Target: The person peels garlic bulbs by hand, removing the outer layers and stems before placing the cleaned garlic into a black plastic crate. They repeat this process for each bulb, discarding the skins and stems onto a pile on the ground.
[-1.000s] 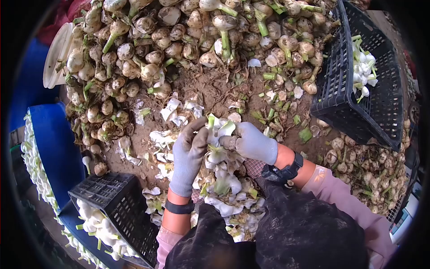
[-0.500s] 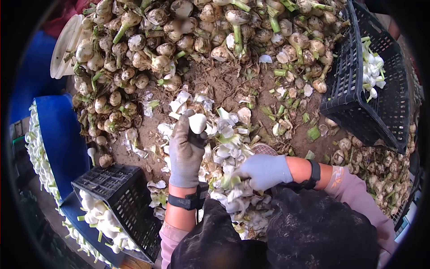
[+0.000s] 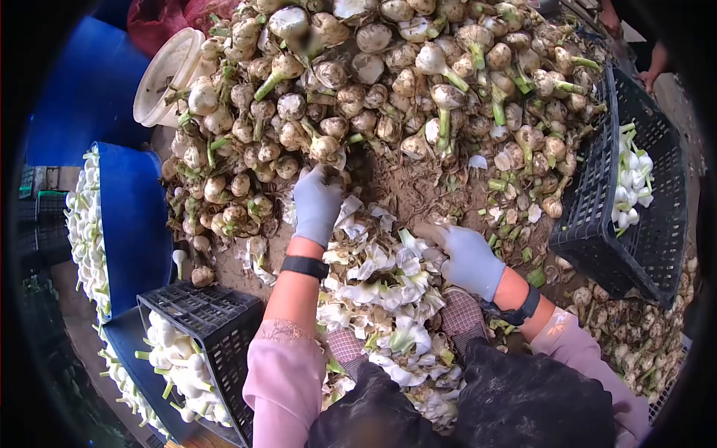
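My left hand (image 3: 317,207), in a grey-white glove, reaches to the near edge of the heap of unpeeled garlic. Its fingers curl round a dirty garlic bulb (image 3: 340,178), mostly hidden by the hand. Just beyond the fingertips lies another soil-stained bulb (image 3: 324,148). My right hand (image 3: 470,261), also gloved and with dirty fingertips, hovers over the loose garlic skins (image 3: 388,276). Its fingers stretch to the left, slightly blurred, and nothing shows in them.
The garlic heap (image 3: 373,97) spreads across the back. A black crate (image 3: 590,201) with white bulbs stands at right, another crate (image 3: 224,321) at left front. Beside that are a blue container (image 3: 134,231) and a white bucket (image 3: 160,82). My shoes (image 3: 459,313) stand among the skins.
The peeled white bulb is gone from my left hand, which has reached forward to the heap. My right hand has moved away from the skins it was pulling. The view has shifted.
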`<state>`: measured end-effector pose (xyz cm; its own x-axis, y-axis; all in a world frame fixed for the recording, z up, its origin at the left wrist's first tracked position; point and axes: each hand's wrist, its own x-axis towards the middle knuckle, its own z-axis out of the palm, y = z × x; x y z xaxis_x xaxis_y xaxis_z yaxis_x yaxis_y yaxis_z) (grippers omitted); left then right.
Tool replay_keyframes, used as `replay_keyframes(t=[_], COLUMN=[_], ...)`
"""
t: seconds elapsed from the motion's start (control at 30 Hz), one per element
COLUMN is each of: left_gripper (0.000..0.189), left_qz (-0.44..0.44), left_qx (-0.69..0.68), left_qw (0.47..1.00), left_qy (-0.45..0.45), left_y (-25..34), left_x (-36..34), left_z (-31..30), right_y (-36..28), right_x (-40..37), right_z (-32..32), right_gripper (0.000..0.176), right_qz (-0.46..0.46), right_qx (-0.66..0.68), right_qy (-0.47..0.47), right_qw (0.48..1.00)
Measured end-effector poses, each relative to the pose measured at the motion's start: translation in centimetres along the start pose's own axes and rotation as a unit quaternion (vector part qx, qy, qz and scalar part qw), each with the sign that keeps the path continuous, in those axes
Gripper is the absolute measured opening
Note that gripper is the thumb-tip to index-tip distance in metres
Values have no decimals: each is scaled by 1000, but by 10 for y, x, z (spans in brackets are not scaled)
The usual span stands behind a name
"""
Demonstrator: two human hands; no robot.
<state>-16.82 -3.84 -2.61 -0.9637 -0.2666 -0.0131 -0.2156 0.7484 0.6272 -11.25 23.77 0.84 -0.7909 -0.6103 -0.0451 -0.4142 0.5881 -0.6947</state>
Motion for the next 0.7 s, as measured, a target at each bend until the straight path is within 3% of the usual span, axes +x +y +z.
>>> replay_keyframes(t=[0.03, 0.1, 0.17, 0.2, 0.23, 0.27, 0.3, 0.33, 0.37, 0.4, 0.43, 0.5, 0.57, 0.63, 0.67, 0.7], left_gripper=[17, 16, 27, 35, 52, 59, 66, 74, 70, 68, 65, 58, 55, 57, 61, 65], left_qz=[43, 36, 110, 72, -49, -24, 5, 106, 148, 110, 77, 51, 40, 25, -58, -142], left_qx=[-17, -24, -38, -104, -179, -202, -225, -143, -112, -164, -217, -226, -207, -258, -367, -467], left_qw=[999, 994, 989, 987, 967, 969, 969, 979, 979, 973, 960, 962, 968, 955, 914, 853], left_qy=[-4, -96, -92, -101, -172, -138, -102, -95, -85, -123, -161, -146, -133, -143, -165, -184], left_y=[16, 66, 90, 91, 90, 87, 81, 72, 71, 66, 63, 57, 71, 65, 58, 56], left_x=[-10, -42, -69, -78, -82, -88, -94, -97, -106, -116, -121, -123, -127, -131, -135, -135], left_z=[-8, -24, -22, -17, -23, -27, -30, -27, -21, -11, -2, 0, -12, -14, -10, -9], right_y=[-4, -18, -17, -16, -15, -3, -7, -11, -16, -21, -15, -20, -17, -28, -25, -24], right_x=[14, 42, 56, 55, 51, 44, 40, 36, 32, 29, 22, 12, 8, 10, 9, 8], right_z=[-6, -16, -7, -4, 1, 12, 10, 7, 4, 0, 8, 14, 19, 2, 7, 15], right_gripper=[40, 43, 48, 47, 45, 24, 24, 19, 22, 29, 28, 28, 24, 22, 22, 19], right_qz=[-4, 28, -12, 9, 30, -6, -13, 161, 321, 332, 287, 326, 284, 311, 308, 227], right_qx=[-3, -82, -80, -54, -28, -21, -26, 222, 452, 473, 494, 535, 494, 470, 468, 431], right_qy=[5, -9, 14, -35, -90, -18, -16, -22, -28, -24, -39, -32, -48, -87, -82, -32], right_qw=[1000, 996, 997, 998, 995, 1000, 999, 961, 832, 816, 820, 779, 821, 821, 824, 873])
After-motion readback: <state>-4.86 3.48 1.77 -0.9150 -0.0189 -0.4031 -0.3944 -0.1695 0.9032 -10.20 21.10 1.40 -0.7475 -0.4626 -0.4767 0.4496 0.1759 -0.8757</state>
